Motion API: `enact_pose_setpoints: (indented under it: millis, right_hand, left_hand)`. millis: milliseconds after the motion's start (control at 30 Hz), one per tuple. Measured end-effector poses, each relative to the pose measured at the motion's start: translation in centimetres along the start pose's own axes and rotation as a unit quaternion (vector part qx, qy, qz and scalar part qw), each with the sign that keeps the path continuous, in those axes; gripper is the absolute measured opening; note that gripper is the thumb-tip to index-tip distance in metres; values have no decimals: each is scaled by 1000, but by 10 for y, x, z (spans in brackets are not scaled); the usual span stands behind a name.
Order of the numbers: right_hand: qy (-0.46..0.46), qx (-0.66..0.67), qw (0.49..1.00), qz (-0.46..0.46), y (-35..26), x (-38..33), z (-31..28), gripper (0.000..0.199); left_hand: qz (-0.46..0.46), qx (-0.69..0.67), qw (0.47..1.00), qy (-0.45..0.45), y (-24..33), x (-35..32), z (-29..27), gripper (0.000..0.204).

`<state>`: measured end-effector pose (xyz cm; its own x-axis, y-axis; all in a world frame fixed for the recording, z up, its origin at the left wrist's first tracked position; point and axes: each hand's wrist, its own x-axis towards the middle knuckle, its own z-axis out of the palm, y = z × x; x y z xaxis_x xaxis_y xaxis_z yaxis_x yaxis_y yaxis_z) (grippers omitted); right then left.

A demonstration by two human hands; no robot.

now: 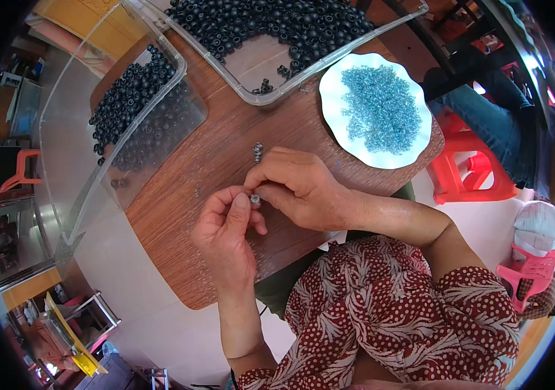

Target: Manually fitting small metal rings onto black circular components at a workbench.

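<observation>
Over the wooden table, my left hand (226,227) pinches a small pale grey round piece (255,200) between thumb and fingers. My right hand (303,188) meets it from the right, thumb and forefinger pressed together close to that piece. What the right fingertips hold, if anything, is hidden. Just beyond the right knuckles lie several small dark metallic pieces (258,152) in a short cluster. A white wavy-edged plate (334,130) at the far right carries a heap of tiny shiny coil-like pieces (381,107).
A clear plastic bin (258,99) of small black round parts (271,32) stands at the far side. A second clear bin (180,68) with similar black parts (128,97) is at left. A red stool (479,172) stands right of the table (173,240), near another person's jeans-clad leg (485,117).
</observation>
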<state>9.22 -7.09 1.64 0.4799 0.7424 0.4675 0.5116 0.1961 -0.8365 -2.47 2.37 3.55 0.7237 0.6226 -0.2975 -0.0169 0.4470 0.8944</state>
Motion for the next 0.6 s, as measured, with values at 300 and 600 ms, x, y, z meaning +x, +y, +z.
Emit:
enact_pose_setpoints:
  millis: [300,600]
  right_hand:
    - [64,-152,986,8,7,9,-13,14]
    - [14,-156,988,5,10,6,-20,14]
  left_hand:
    - [227,397,886,80,-19,16,-25,16]
    - [333,629,693,113,6,50,-61,33]
